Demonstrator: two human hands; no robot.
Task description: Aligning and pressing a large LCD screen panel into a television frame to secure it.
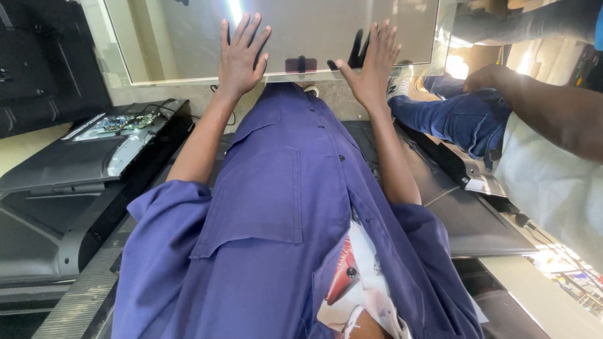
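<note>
Against the near edge of the floor, both hands are pressing flat: the left hand (240, 58) and right hand (373, 63), fingers spread, gripping nothing, are steadying a big glossy screen panel (301, 28) lying face-up.

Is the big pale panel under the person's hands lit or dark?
Cannot tell. The panel looks pale grey with a bright glare streak, both hands pressed flat on it: left hand, right hand.
</note>
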